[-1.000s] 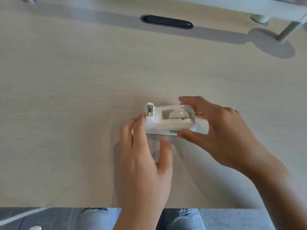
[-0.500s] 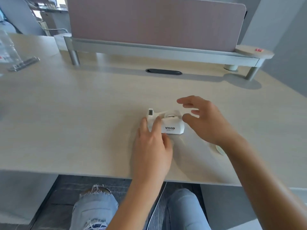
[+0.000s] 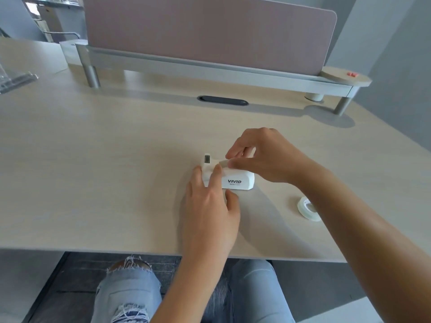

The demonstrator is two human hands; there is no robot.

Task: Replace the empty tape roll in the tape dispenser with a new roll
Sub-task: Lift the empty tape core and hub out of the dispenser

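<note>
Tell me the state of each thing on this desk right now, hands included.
White plastic tape dispenser, upright on the pale wooden desk, steadied by a hand.
Left hand, fingers straight, pressing the dispenser's cutter end.
Right hand, pinching a small pale piece at the dispenser's top; unclear what.
Clear tape roll, lying on the desk, untouched, partly behind the right forearm.

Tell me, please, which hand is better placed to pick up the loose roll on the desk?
Right. The roll lies beside the right forearm, right of the dispenser. The left hand rests on the dispenser's front, farther away. The right hand must first release the pale strip it pinches.
</note>
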